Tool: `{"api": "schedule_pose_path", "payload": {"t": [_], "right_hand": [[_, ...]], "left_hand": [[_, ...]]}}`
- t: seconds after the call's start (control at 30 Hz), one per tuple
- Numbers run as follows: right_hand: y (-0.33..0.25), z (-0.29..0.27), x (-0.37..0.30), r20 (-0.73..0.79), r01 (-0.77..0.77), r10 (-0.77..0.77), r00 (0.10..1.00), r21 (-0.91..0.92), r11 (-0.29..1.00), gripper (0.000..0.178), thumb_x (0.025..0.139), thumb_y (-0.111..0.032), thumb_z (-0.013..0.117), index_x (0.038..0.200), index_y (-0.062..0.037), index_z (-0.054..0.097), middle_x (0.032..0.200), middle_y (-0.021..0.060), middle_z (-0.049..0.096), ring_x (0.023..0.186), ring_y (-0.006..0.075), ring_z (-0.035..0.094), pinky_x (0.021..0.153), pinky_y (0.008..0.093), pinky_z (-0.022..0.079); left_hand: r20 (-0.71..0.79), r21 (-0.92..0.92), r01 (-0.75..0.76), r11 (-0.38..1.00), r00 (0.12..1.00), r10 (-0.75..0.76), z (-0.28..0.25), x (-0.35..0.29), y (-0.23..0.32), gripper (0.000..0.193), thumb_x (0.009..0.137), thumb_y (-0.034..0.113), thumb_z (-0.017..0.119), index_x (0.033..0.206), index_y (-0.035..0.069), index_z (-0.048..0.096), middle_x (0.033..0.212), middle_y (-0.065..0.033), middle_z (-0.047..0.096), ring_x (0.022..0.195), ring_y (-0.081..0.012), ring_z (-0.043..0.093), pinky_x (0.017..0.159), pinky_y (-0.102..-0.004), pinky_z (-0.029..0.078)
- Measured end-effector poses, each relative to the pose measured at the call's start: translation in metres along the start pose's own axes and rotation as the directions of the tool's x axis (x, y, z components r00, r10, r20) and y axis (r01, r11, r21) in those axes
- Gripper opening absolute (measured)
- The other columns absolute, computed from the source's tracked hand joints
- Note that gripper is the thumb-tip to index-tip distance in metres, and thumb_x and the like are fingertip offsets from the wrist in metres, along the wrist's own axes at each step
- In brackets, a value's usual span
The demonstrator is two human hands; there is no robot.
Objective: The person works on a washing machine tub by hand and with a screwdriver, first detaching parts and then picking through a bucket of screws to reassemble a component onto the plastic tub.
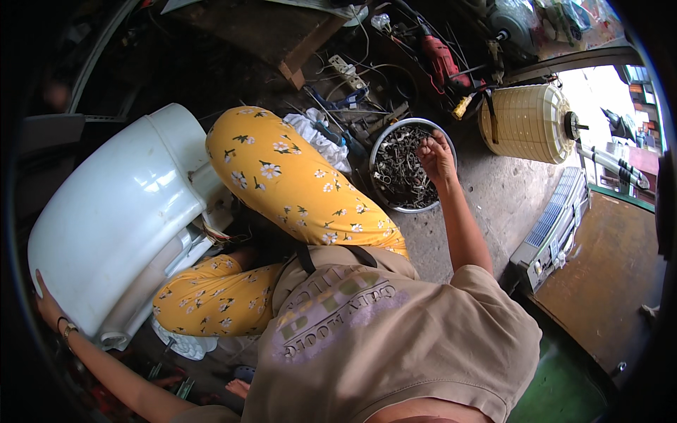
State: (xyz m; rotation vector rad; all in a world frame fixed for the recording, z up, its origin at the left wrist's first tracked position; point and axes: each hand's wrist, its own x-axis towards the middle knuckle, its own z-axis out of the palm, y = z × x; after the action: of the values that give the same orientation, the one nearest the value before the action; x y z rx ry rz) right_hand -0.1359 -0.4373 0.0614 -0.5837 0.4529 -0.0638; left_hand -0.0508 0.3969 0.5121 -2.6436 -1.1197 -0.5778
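A large, glossy white curved plastic casing (116,211) lies at my left, beside my legs. My left hand (51,304) holds its near left end, with part of the fingers hidden at the dark edge of the picture. Some thin coloured wires (220,234) come out at the casing's right side. My right hand (438,156) is over a round metal bowl (377,182) filled with many small dark and silvery metal pieces, which look like screws. Its fingers are curled together; whatever is between them is too small to make out.
Beyond the bowl lie a red power drill (441,62), a white power strip (347,70) and a crumpled white cloth (317,137). A cream ribbed plastic drum (525,123) with a shaft stands at the far right. Nearer are a grey control panel (553,225) and a brown board (603,278).
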Motion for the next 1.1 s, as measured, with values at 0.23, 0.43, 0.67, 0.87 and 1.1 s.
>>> {"api": "schedule_pose_path", "payload": {"t": [0.23,0.43,0.67,0.87,1.1], "right_hand": [[0.004,0.039,-0.003,0.099,-0.060,0.054,0.994,0.061,0.996,0.033,0.081,-0.004,0.060,0.113,-0.0114,0.056,0.088,0.0075,0.063,0.082,0.0216,0.063,0.079,0.0384,0.052],[0.003,0.041,-0.005,0.138,-0.059,0.053,0.989,0.042,0.997,0.022,0.082,-0.005,0.059,0.104,-0.0072,0.059,0.090,0.0094,0.063,0.088,0.0246,0.063,0.083,0.0427,0.051],[0.007,0.046,-0.005,0.174,-0.062,0.054,0.983,0.041,0.997,0.014,0.084,-0.015,0.060,0.096,-0.0071,0.059,0.085,0.0088,0.062,0.078,0.0207,0.062,0.080,0.0404,0.051],[0.008,0.041,-0.004,0.128,-0.109,0.101,0.987,0.057,0.992,0.018,0.085,-0.025,0.060,0.086,-0.0076,0.056,0.083,0.0076,0.061,0.071,0.0170,0.059,0.076,0.0373,0.049],[-0.037,0.014,0.004,-0.195,0.014,-0.156,0.968,-0.581,0.814,0.005,0.084,-0.006,0.056,0.087,-0.0063,0.059,0.077,0.0012,0.059,0.068,0.0116,0.054,0.069,0.0310,0.046]], "left_hand": [[0.042,-0.027,0.005,1.000,0.999,-0.004,-0.005,0.000,-0.001,0.087,0.068,0.071,0.052,0.119,0.001,0.053,0.115,-0.0161,0.057,0.100,-0.0284,0.056,0.090,-0.0347,0.041],[0.052,-0.081,0.008,0.997,0.999,-0.003,-0.002,-0.007,0.010,0.085,0.070,0.070,0.053,0.120,0.001,0.053,0.116,-0.0159,0.056,0.101,-0.0276,0.056,0.091,-0.0340,0.041],[0.016,-0.031,-0.007,0.999,1.000,0.008,-0.001,-0.002,0.004,0.084,0.071,0.069,0.052,0.121,0.001,0.052,0.117,-0.0153,0.056,0.103,-0.0276,0.055,0.092,-0.0338,0.040],[0.037,0.016,-0.010,1.000,0.999,0.009,-0.004,-0.005,0.011,0.087,0.070,0.071,0.050,0.122,0.001,0.051,0.119,-0.0163,0.055,0.104,-0.0283,0.054,0.094,-0.0344,0.038],[0.019,-0.006,-0.005,1.000,1.000,0.005,0.000,0.006,-0.001,0.092,0.068,0.073,0.050,0.122,-0.001,0.049,0.117,-0.0181,0.055,0.104,-0.0297,0.054,0.094,-0.0355,0.038]]}}
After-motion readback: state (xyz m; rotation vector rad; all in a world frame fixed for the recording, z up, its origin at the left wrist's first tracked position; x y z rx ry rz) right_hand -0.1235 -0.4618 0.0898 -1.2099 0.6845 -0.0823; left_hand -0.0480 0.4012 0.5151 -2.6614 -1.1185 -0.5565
